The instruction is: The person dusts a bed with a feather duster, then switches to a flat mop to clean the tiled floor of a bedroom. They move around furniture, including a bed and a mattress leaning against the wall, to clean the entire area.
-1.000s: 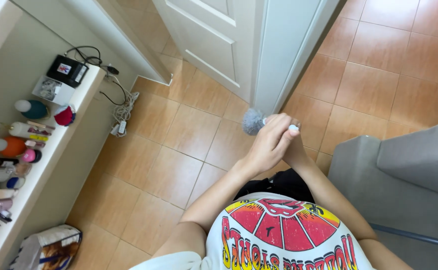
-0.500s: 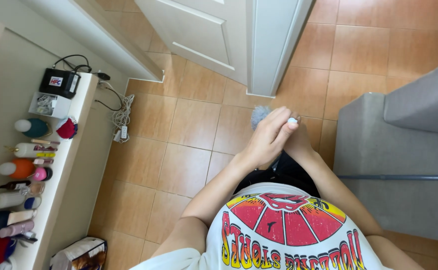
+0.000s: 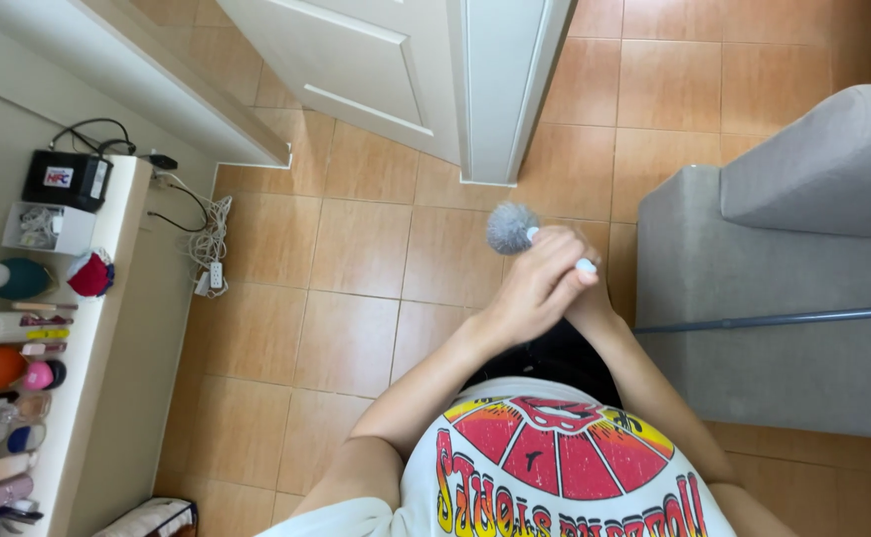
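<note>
Both my hands meet in front of my belly over the tiled floor. My left hand [image 3: 533, 288] is wrapped around a small white stick-like device with a grey fluffy ball [image 3: 510, 227] at its far end. My right hand [image 3: 587, 296] lies mostly hidden under the left; only its wrist and a bit of finger show near the device's white tip [image 3: 586, 266]. Whether it also grips the device is hidden.
A grey sofa [image 3: 754, 288] stands at the right with a thin grey rod [image 3: 783, 318] across it. A white door [image 3: 426, 70] is ahead. At the left, a white shelf [image 3: 87, 348] holds several bottles, a black box [image 3: 66, 179] and cables [image 3: 207, 239].
The view has shifted, so the hands and fluffy ball sit lower and more central. The hands stay clasped on the device as before.
</note>
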